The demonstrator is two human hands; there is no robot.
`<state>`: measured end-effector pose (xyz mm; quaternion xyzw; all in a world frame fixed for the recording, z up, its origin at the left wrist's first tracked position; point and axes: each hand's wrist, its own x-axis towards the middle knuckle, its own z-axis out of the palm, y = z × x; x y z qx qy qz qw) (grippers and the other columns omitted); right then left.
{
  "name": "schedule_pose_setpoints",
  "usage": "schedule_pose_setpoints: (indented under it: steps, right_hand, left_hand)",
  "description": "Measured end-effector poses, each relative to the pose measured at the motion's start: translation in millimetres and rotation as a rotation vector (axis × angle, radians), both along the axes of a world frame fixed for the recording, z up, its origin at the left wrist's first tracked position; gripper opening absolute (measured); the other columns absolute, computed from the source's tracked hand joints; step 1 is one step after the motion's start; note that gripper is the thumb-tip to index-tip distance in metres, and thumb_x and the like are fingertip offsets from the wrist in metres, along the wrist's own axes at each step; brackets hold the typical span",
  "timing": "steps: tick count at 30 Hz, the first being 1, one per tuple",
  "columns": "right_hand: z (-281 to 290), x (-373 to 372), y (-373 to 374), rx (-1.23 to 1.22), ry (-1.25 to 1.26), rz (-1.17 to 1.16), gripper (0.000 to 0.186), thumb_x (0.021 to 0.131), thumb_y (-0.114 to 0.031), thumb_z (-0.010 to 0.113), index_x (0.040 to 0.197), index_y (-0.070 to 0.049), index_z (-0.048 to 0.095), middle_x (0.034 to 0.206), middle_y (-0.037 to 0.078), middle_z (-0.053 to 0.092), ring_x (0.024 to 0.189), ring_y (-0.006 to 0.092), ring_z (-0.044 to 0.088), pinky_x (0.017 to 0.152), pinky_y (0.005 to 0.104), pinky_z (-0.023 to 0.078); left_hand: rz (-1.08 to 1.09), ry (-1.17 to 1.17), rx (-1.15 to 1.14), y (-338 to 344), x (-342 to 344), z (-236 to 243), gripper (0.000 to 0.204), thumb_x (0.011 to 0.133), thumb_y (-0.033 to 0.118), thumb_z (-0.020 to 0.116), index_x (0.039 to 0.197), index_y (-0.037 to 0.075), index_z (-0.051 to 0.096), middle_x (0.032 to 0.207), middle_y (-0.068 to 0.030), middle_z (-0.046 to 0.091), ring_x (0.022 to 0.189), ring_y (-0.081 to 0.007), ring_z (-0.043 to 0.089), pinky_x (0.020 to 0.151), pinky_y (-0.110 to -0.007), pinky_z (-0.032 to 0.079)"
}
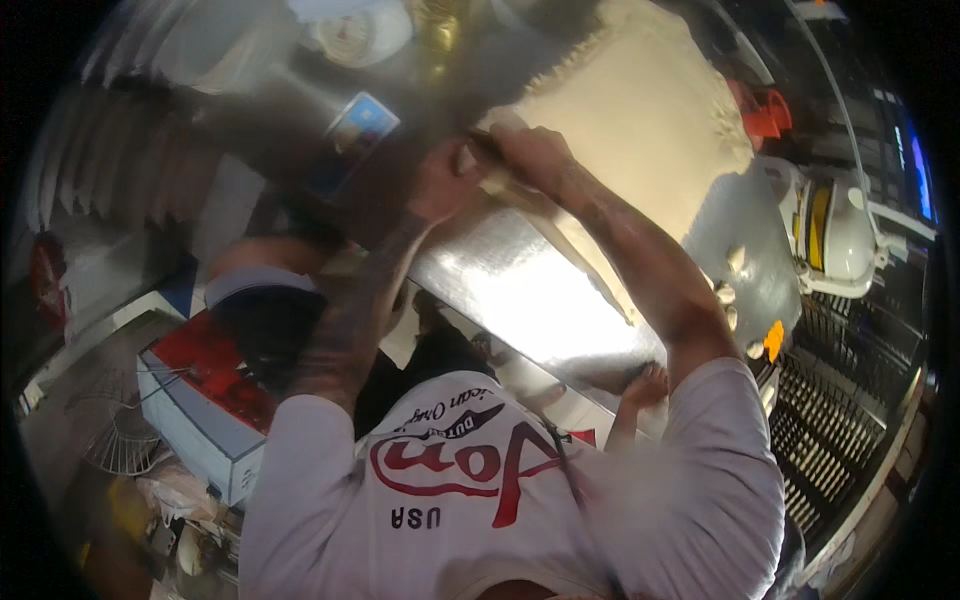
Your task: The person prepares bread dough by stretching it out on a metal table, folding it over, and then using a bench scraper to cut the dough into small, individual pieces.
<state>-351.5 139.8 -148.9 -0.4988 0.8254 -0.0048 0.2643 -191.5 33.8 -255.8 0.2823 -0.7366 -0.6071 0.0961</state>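
A large pale sheet of dough (630, 110) lies on the steel table (520, 290), with a rough, crumbly far-left edge. At the sheet's left corner my right hand (535, 155) is closed in a fist, its knuckles upward. My left hand (447, 180) is just left of it, blurred, fingers curled in. Something small and dark shows between the two hands, too smeared to name. What either hand grips is hidden. Along the near-left side of the dough runs a narrow, strip-like edge that reaches toward my right forearm.
Small dough pieces (736, 260) lie at the table's right, near a white machine (840, 235) with a yellow band. A red funnel-like thing (768, 113) stands behind. A dial scale (350, 38) is far left. Nearby are a person's cap (262, 282), another person's hand (648, 386) and a red-topped box (200, 455).
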Motion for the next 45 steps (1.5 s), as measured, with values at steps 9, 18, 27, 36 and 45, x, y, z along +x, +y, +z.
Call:
schedule_pose_setpoints:
  steps: [9, 18, 27, 36, 45]
  right_hand:
    - [31, 7, 151, 0.353, 0.103, -0.053, 0.031, 0.102, -0.023, 0.048, 0.131, -0.018, 0.06, 0.103, 0.012, 0.077, 0.091, 0.0341, 0.075, 0.081, 0.0448, 0.059]
    - [23, 10, 300, 0.349, 0.142, -0.122, 0.034, 0.094, -0.008, 0.051, 0.128, -0.008, 0.051, 0.098, 0.018, 0.072, 0.087, 0.0397, 0.072, 0.074, 0.0521, 0.058]
    - [23, 19, 397, 0.371, 0.148, -0.268, 0.024, 0.097, -0.013, 0.053, 0.121, -0.008, 0.052, 0.101, 0.018, 0.068, 0.095, 0.0403, 0.069, 0.077, 0.0533, 0.055]
    - [50, 19, 448, -0.088, -0.412, -1.175, 0.052, 0.094, -0.029, 0.071, 0.138, -0.002, 0.06, 0.114, 0.014, 0.072, 0.103, 0.0242, 0.067, 0.094, 0.0391, 0.051]
    - [-85, 120, 407, -1.016, -0.831, -1.865, 0.06, 0.097, -0.041, 0.064, 0.139, 0.002, 0.061, 0.139, 0.017, 0.061, 0.127, 0.0271, 0.056, 0.109, 0.038, 0.042]
  left_hand:
    - [-0.023, -0.095, -0.251, -12, -4, -13, 0.059, 0.084, 0.028, 0.079, 0.135, 0.006, 0.06, 0.125, -0.0142, 0.07, 0.11, -0.0269, 0.069, 0.096, -0.039, 0.054]
    - [-0.06, -0.18, 0.162, -19, -6, 3, 0.097, 0.085, 0.047, 0.078, 0.156, -0.003, 0.034, 0.145, -0.0254, 0.056, 0.134, -0.0359, 0.056, 0.11, -0.043, 0.045]
    - [-0.092, -0.279, 0.091, -13, -23, 35, 0.08, 0.084, 0.041, 0.085, 0.144, -0.002, 0.053, 0.127, -0.015, 0.067, 0.112, -0.0229, 0.065, 0.095, -0.033, 0.051]
    - [-0.25, -0.366, 0.325, -6, -23, 23, 0.06, 0.084, 0.029, 0.086, 0.131, 0.0, 0.062, 0.122, -0.0103, 0.069, 0.11, -0.0197, 0.064, 0.095, -0.033, 0.049]
    - [-0.285, -0.199, 0.362, 32, -30, 59, 0.058, 0.082, 0.02, 0.086, 0.125, -0.005, 0.057, 0.118, -0.0132, 0.067, 0.107, -0.0211, 0.065, 0.094, -0.034, 0.051]
